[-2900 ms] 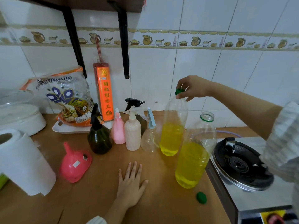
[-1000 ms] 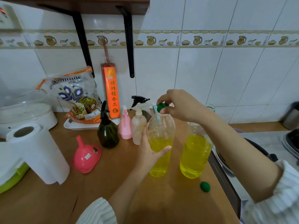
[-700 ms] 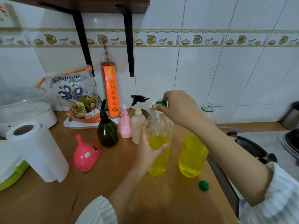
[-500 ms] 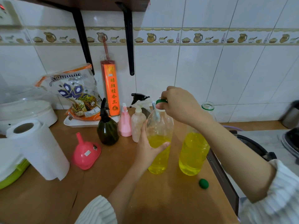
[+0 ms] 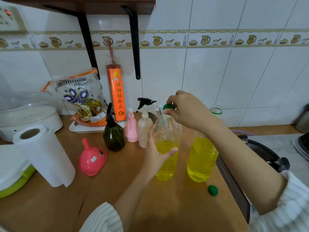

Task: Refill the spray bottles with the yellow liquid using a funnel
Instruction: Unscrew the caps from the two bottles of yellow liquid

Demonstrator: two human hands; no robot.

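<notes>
Yellow-liquid bottle [image 5: 167, 148], frame centre: left hand [image 5: 156, 154] grips it, right hand [image 5: 185, 108] pinches its green cap [image 5: 168, 107], unscrewing; next, fetch pink funnel [image 5: 92, 159].

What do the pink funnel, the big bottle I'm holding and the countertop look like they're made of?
Pink funnel: probably moulded plastic, glossy, with a sticker on it.
Big bottle: clear thin plastic, likely; the yellow liquid shows through its see-through wall.
Countertop: looks like wood or a wood-look laminate, smooth brown matte; which one, I can't tell.
</notes>
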